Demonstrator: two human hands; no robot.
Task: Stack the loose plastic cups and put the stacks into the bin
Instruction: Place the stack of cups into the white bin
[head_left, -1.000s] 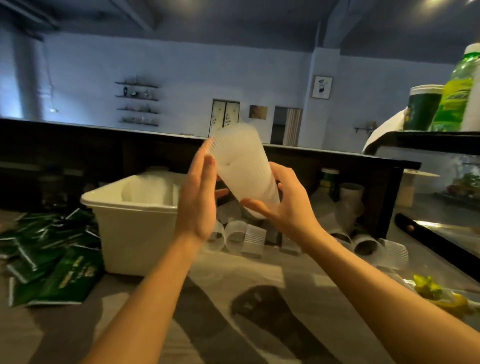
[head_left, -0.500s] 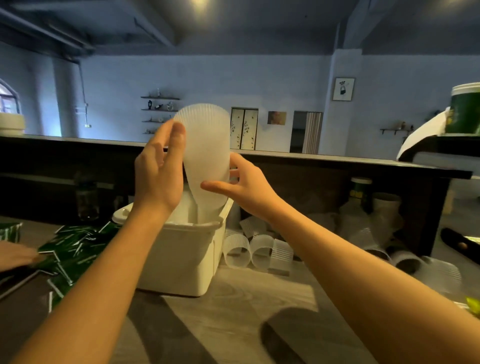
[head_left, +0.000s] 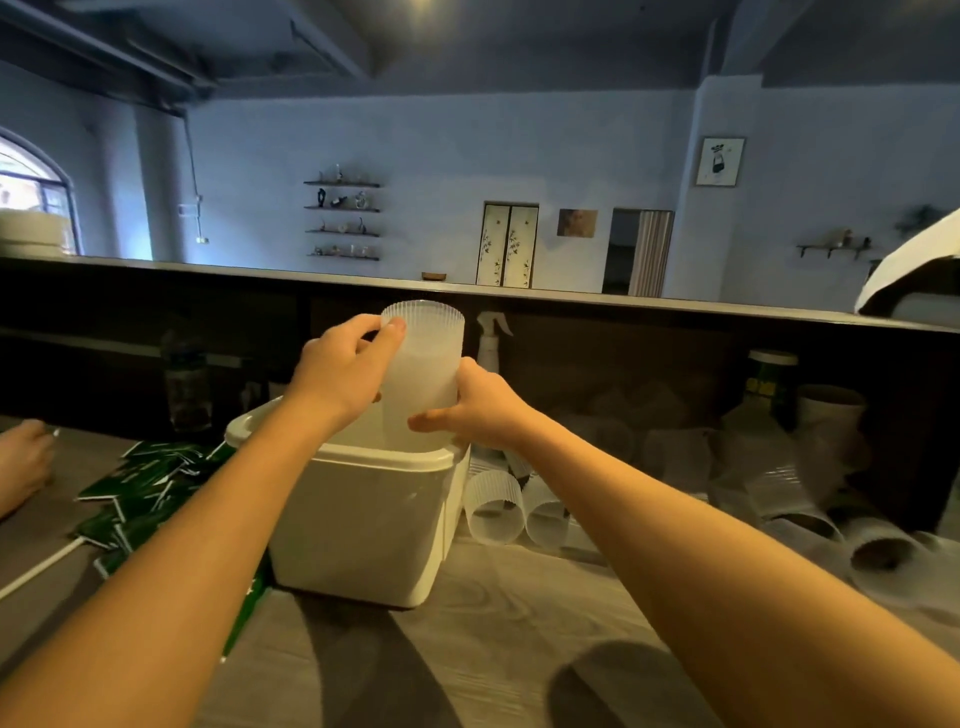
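Note:
A stack of ribbed translucent plastic cups stands upright, its lower end inside the white plastic bin. My left hand grips the stack near its top rim, thumb and fingers curled round it. My right hand holds the stack's lower right side just above the bin's rim. Loose cups lie on their sides on the wooden table right of the bin, and more loose cups lie at the far right.
Green packets are scattered left of the bin. Another person's hand rests at the left edge. A spray bottle stands behind the bin against the dark counter wall. Jars and paper cups stand at the back right.
Both hands carried the cup stack from a tilted pose in the air leftward over the bin, turned it upright and lowered its end into the bin.

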